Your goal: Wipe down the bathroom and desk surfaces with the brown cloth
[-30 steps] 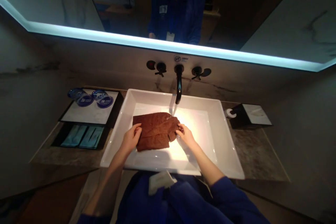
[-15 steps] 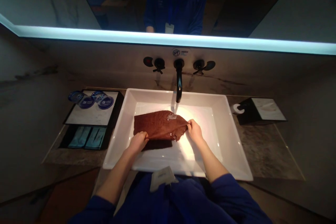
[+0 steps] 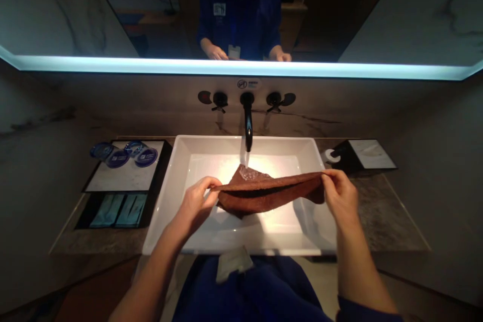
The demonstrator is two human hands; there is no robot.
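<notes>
A wet brown cloth is stretched between my two hands above the white sink. My left hand pinches its left end. My right hand grips the opposite end, raised near the sink's right rim. The middle of the cloth sags, and its back part lies lower, under the tap. Water runs from the black tap onto that back part and pools there. Whether the lowest fold touches the sink bottom, I cannot tell.
Two black tap handles flank the spout on the wall. At left, upturned glasses stand on a marble-topped box, with packets in front. A dark box and a white round item sit at right. A lit mirror hangs above.
Both hands have lifted the cloth from the sink bottom. My right hand has moved far to the right and up, pulling the cloth's edge taut. The view has shifted slightly.
</notes>
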